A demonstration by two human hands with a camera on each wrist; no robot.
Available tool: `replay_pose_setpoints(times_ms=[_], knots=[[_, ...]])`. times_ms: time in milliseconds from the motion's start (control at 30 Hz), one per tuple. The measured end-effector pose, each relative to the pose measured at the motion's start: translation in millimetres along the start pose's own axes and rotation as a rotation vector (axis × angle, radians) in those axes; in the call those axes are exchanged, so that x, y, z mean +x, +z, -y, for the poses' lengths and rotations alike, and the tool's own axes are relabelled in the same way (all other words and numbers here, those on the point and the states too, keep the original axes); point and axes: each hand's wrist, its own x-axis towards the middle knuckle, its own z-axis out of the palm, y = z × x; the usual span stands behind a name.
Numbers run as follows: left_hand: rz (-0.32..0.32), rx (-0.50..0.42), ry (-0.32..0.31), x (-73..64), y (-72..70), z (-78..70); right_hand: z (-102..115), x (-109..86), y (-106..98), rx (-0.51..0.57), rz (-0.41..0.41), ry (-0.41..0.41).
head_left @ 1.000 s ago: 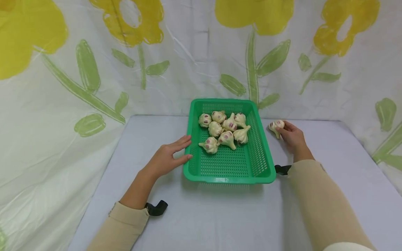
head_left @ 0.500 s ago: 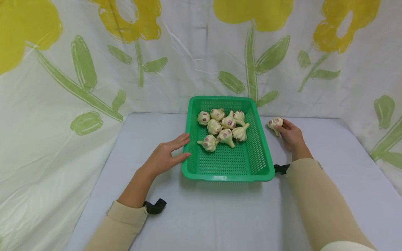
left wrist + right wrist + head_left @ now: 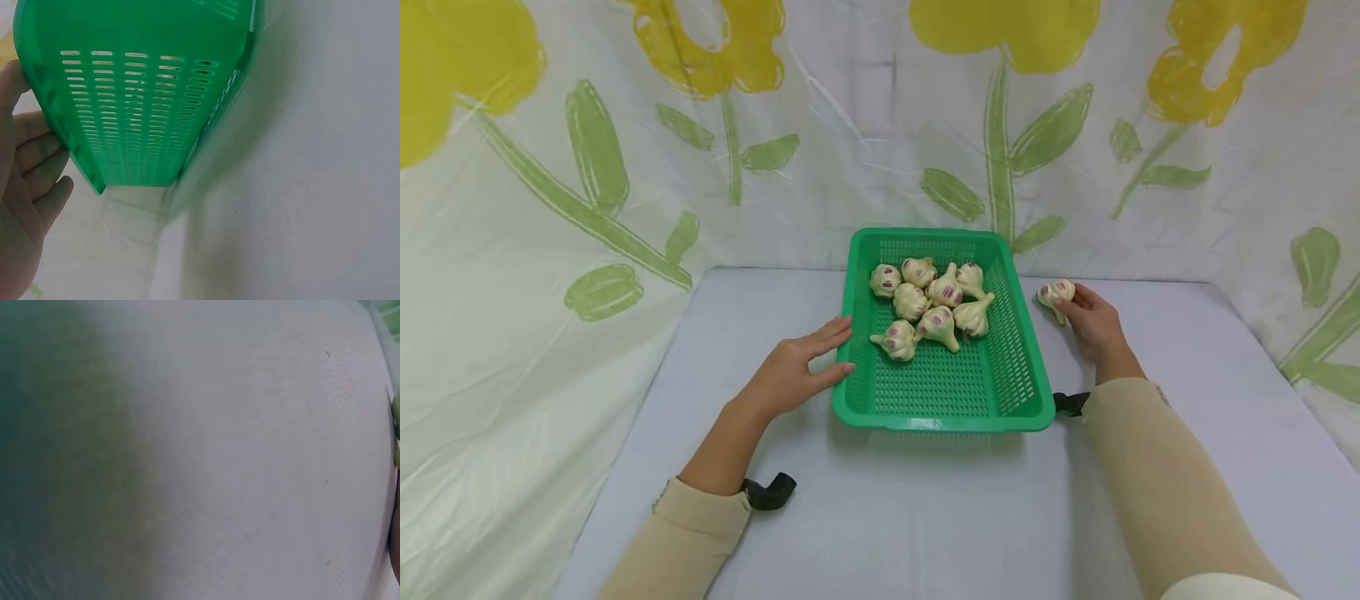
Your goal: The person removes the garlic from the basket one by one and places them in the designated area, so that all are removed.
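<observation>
A green plastic basket with slotted walls stands mid-table, and several garlic bulbs with purple marks lie toward its far end. My left hand touches the basket's left rim with fingers extended and thumb spread. In the left wrist view, those fingertips lie along the rim beside the perforated wall. Right of the basket, my right hand pinches a single garlic bulb, its stem pointing down toward the table. Only slivers of that hand and bulb show at the right edge of the right wrist view.
The table has a pale cloth over it. Behind it hangs a white curtain printed with yellow flowers and green leaves, meeting the table's back edge. A black wrist mount juts out from the left sleeve.
The whole head view has shifted slightly up and left. Both hands, the basket and the garlic bulbs keep their places relative to each other.
</observation>
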Motion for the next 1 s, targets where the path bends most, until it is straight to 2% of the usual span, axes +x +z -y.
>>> replay_pose_setpoints(times_ms=[100,267,500,733,833,1000], knots=[[0.0,0.004,0.005,0.2,-0.7,-0.3,-0.7,0.4,0.0,0.008,0.002,-0.009],[0.004,0.005,0.001,0.9,-1.5,-0.3,0.7,0.3,0.7,-0.048,0.005,-0.026],[0.023,0.009,-0.015,1.2,-0.7,-0.3,2.6,-1.2,1.2,-0.062,-0.008,0.009],[0.033,0.017,-0.016,2.1,-2.5,-2.1,6.3,-6.0,3.3,-0.019,-0.02,0.037],[0.034,0.017,-0.015,2.5,-2.9,-2.0,6.6,-6.1,4.8,-0.043,-0.029,0.035],[0.036,0.003,-0.015,2.4,-1.7,-1.5,5.0,-8.3,3.5,-0.023,-0.03,0.017]])
